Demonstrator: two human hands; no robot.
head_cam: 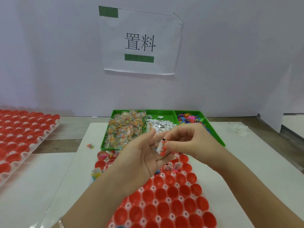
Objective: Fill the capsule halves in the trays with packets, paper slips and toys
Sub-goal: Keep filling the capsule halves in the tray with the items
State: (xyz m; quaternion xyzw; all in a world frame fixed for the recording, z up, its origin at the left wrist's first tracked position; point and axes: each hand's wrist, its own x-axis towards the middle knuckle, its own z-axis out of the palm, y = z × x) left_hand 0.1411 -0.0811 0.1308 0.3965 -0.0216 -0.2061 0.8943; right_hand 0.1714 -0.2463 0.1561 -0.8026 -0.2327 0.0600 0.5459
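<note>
Rows of red plastic capsule halves (24, 129) fill a white moulded tray (39, 140) at the far left of the wooden surface (57, 146). Nearer the middle, a loose colourful packet (90, 146) lies on a white paper sheet (82, 170). Behind it stands a green plastic three-part tray (103, 143) holding clear candy packets (125, 129), then white paper slips (159, 125), then bright plastic toys (189, 118). The left hand (144, 158) is palm up, its fingers relaxed and apart, over a second white tray (155, 202) of red halves (176, 206), whose far cups already hold slips and packets (172, 167). A small white and red packet (162, 148) rests against the left fingertips. The right hand (189, 140) pinches this packet between thumb and forefinger, above the tray's far rows.
</note>
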